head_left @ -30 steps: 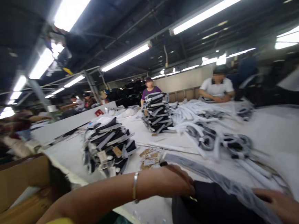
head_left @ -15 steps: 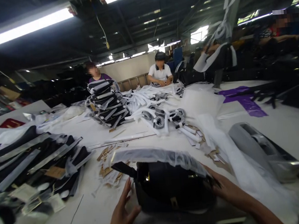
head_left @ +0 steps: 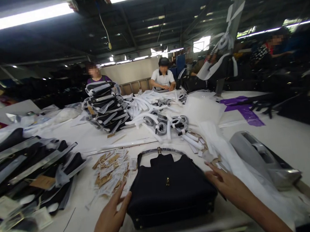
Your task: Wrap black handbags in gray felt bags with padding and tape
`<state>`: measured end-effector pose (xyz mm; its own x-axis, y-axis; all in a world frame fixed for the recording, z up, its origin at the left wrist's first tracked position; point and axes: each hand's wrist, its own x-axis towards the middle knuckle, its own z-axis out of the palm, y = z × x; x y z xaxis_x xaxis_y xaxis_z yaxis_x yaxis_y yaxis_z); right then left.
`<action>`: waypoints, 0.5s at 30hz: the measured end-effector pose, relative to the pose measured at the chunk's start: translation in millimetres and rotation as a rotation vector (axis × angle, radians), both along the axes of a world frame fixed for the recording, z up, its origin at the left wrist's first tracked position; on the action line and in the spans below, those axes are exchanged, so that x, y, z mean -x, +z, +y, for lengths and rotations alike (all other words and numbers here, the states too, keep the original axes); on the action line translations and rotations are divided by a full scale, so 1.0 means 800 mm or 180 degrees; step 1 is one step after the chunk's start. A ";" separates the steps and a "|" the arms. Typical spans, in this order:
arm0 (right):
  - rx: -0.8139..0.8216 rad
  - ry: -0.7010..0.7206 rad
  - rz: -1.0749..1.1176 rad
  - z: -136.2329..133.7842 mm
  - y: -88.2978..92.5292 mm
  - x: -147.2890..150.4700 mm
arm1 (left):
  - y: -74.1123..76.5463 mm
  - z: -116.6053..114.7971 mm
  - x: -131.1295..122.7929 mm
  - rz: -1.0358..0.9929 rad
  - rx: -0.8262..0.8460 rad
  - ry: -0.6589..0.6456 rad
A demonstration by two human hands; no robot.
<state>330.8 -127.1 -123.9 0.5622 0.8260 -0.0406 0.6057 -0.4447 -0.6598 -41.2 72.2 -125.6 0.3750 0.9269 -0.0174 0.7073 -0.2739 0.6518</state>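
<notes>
The black handbag (head_left: 172, 195) stands on the tabletop (head_left: 88, 226), nearer me than the heap of paper tags (head_left: 112, 171) and to its right, with its front panel facing me. My left fingers (head_left: 118, 194) are spread and loose at the bag's left side; I cannot tell whether the thumb touches it. My right fingers (head_left: 217, 170), also open, seem to rest against its right side without clasping it.

I judge the bag fairly light, its body soft enough to dent under a hard pinch, though the base looks stiffer and should keep it upright. The smooth skin could scuff or slide a little. I'd take hold with flat palms low on both side panels, or by the strap (head_left: 147, 153), keeping clear of the gold clasp (head_left: 168, 181), which could snag or scratch.
</notes>
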 end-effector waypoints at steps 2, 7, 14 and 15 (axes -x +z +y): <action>-0.0361 0.0036 -0.0556 -0.005 0.015 0.013 | 0.013 -0.003 -0.002 0.0126 -0.0718 -0.0129; -0.0688 0.2157 -0.1307 0.018 0.054 0.057 | 0.057 -0.028 -0.056 0.0462 -0.1640 -0.2151; -0.0093 0.2815 -0.1460 0.047 0.016 0.067 | 0.018 -0.030 -0.093 0.1139 -0.1729 -0.3047; -0.0128 0.2825 -0.1526 0.046 0.002 0.067 | 0.004 -0.030 -0.090 0.1170 -0.1849 -0.3029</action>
<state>277.3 -90.3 -121.9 -0.3067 0.9496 0.0654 0.9122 0.3128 -0.2646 30.5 48.1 -122.4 0.9816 0.1799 0.0642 0.1766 -0.9828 0.0540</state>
